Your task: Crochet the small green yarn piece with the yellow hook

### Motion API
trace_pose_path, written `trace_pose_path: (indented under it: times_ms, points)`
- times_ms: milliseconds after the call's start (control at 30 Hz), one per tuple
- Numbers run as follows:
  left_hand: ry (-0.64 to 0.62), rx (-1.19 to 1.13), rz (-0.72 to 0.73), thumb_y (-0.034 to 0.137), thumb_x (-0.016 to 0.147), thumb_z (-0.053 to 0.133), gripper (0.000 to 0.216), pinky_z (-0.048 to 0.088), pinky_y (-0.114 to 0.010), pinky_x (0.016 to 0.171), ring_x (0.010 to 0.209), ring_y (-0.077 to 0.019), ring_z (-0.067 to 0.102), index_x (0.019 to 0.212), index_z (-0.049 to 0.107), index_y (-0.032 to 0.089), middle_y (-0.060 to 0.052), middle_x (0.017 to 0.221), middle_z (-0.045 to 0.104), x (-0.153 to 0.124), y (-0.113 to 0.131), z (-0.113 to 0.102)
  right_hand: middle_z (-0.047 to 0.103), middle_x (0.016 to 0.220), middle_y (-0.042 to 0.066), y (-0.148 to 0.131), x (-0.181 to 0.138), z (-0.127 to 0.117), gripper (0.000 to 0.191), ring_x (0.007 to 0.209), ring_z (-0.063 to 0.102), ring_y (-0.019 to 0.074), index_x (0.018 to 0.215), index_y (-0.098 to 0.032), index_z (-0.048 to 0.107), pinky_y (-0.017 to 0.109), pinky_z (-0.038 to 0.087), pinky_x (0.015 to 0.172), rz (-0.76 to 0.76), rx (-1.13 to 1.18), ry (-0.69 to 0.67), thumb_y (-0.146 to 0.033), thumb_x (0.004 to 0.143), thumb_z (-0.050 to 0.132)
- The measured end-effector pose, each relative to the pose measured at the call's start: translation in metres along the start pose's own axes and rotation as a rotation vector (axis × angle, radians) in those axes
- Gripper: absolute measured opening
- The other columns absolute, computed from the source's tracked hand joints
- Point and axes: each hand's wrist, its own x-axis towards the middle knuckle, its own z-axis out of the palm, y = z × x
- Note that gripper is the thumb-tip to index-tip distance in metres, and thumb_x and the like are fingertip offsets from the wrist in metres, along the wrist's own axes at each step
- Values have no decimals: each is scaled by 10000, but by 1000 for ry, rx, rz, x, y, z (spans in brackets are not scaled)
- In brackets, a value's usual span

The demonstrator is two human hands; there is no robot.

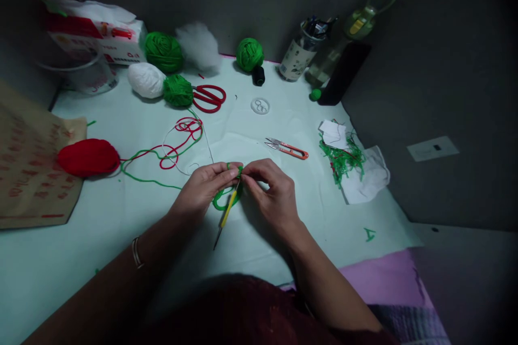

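Observation:
In the middle of the head view, my left hand [204, 186] pinches a small piece of green crochet [240, 171] between thumb and fingers. A strand of green yarn loops over its index finger. My right hand [275, 188] meets it from the other side, its thumb and fingertips closed at the edge of the same piece. A crochet hook [229, 209] with a yellow grip slants down from the work, and neither hand is wrapped round its handle. Behind the hook, a loop of green yarn [218, 202] shows partly. Exactly what the right fingertips pinch is mostly hidden.
Beyond my hands lie orange thread snips [289, 149], a dish of small rings [260, 106] and red scissors [210, 98]. At left are a red yarn ball [89, 157] with tangled strands and a paper bag [36, 172]. Green scraps [343, 157] lie at right.

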Motion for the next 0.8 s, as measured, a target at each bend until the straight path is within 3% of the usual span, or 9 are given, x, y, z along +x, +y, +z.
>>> trace_pose_path:
  times_ms: [300,533,800]
  points:
    - [46,113,77,357,789,808,243,475,-359,983,969,-197,675,917,764,155,-80,1083,756,-1,-2,-2,690,908,37,3,1,0,56,819,672,151,929,-210,696,324,586,712,19,14,-10,-179,922,650]
    - [82,168,114,347,794,799,221,481,-317,877,843,-161,643,880,737,153,-22,846,724,-1,-3,1,680,876,37,0,2,0,107,805,644,156,877,-211,672,312,535,682,47,0,-33,-165,934,594]
    - [39,159,147,366,845,759,221,496,-310,878,868,-169,670,877,679,163,-13,846,719,-1,-3,1,659,851,12,2,3,0,82,783,627,144,834,-217,674,306,514,720,255,235,-61,-208,901,628]
